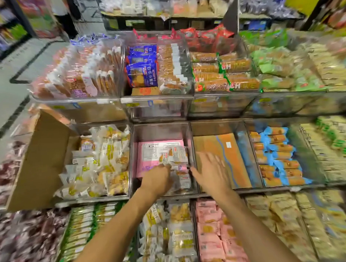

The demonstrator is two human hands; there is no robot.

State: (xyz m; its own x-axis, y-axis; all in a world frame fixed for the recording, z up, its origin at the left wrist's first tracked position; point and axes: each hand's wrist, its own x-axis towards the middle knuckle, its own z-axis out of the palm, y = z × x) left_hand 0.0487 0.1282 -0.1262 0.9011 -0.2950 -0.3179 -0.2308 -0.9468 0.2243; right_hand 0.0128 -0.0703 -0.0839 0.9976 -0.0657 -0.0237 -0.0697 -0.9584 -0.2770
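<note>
The small snack packets (177, 156) lie in a little heap in the middle clear bin (160, 131). They sit on its right side, on top of a flat pink box (148, 169). All of this is seen from the head camera, which looks down at the shelf.

The left hand (157, 179) is down in that bin and touches the near edge of the heap. Its fingers bend down among the wrappers and are hidden. I cannot tell if they hold a packet or just push. The right hand (211, 172) is wide, with its fingers spread, and holds nothing. It hangs just beside the heap, over the wall between this bin and the next one. A sheet of orange cardboard (238, 167) lies in that next bin.

The job looks like tidying these packets in the bin. To do it well, I think both hands should come to the heap, one on each side, and press it gently together. The wrappers look thin and slippery, so a soft grip is best. Stand the packets in neat rows against the bin wall. Keep them out of the big brown box (41, 155) of yellow packets (102, 164) on the left.
</note>
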